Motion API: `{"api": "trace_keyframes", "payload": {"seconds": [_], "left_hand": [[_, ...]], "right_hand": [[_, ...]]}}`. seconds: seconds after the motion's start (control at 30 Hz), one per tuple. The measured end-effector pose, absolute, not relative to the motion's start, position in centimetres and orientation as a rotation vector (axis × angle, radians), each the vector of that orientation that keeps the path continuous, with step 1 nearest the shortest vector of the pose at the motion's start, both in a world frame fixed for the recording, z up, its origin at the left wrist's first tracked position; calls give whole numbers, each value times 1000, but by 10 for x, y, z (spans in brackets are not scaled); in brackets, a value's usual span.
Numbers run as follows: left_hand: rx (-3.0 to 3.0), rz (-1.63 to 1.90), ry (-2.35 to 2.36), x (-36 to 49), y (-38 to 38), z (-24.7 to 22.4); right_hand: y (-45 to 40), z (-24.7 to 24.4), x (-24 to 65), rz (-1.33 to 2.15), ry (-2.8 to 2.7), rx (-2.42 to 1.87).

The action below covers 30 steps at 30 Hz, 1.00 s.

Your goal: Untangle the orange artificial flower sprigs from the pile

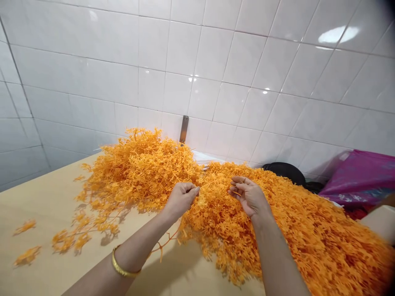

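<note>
Two heaps of orange artificial flower sprigs lie before me: a bushy left heap [138,164] and a broad right heap [296,222]. My left hand [182,199] is closed in a pinch between them, its fingertips on a light orange sprig [202,200] at the edge of the right heap. A thin orange stem [168,239] shows below that wrist, which wears a gold bangle. Over the right heap, my right hand [249,196] has its fingers loosely curled and apart, with nothing visible between them.
Loose orange pieces [27,255] are scattered over the left of the pale yellow table [18,209]. A white tiled wall [210,53] with a small metal bracket [184,129] rises behind. Back right are a black round object [285,172] and a purple bag [358,176].
</note>
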<state>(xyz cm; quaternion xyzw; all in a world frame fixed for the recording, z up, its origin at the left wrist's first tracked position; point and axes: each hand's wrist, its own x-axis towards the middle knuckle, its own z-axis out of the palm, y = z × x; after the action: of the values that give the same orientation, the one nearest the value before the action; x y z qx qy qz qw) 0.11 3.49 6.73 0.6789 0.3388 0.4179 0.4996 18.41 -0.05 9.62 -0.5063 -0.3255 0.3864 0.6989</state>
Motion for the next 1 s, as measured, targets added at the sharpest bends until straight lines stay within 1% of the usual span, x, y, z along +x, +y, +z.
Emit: {"api": "trace_keyframes", "payload": {"seconds": [0.13,0.37,0.43,0.53,0.6,0.7,0.8,0.93,1.0], "left_hand": [[1778,1039,817,3,34,65],[1834,962,873,4,33,59],[1830,920,881,3,33,59],[1854,891,869,3,34,57],[1873,897,860,3,34,56],[1869,919,834,4,33,57],[1858,946,766,5,31,59],[1903,964,729,5,30,58],[1944,934,756,6,30,57]], "right_hand": [[4,90,194,942,-691,-1065],[3,91,194,852,-701,-1071],[2,91,192,756,-815,-1122],[0,91,186,561,-1127,-1275],[-1,90,183,519,-1349,-1402],[-1,87,179,607,-1579,-1523],[0,82,175,694,-1716,-1485],[1,80,168,738,-1691,-1368],[3,80,162,707,-1665,-1331]]}}
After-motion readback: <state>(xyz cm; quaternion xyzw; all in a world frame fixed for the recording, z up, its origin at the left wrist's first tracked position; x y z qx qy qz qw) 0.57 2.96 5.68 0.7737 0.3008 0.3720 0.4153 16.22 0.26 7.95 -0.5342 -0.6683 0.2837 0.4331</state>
